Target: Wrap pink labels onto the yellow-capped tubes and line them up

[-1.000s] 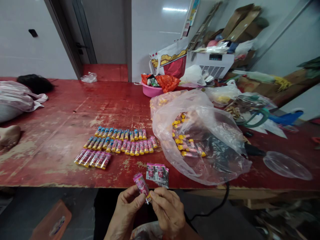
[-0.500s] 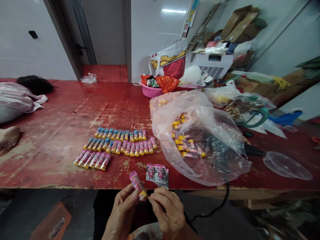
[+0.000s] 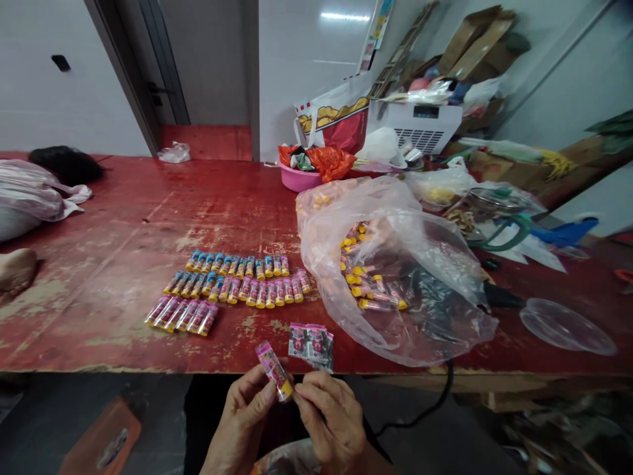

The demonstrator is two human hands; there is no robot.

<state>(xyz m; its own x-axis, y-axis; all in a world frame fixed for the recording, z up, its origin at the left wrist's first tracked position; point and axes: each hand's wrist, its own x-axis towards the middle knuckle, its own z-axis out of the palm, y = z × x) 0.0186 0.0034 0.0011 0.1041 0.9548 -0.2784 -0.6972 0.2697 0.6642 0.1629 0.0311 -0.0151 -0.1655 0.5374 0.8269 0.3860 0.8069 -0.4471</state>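
Curled thumb and fingers of the left hand (image 3: pixel 242 417) pinch a pink-printed tube (image 3: pixel 273 369), tilted, just above the near edge of the worktop. The right hand (image 3: pixel 330 417), nearly closed, reaches the tube's yellow end; whether it grips or only touches is hard to tell. Just beyond, pink-printed sachets (image 3: pixel 309 347) lie at the near edge of the red worktop (image 3: pixel 99 224). Toward the middle, similar tubes (image 3: pixel 232 290) lie in neat rows, and to their right a clear plastic bag (image 3: pixel 316 244) holds more.
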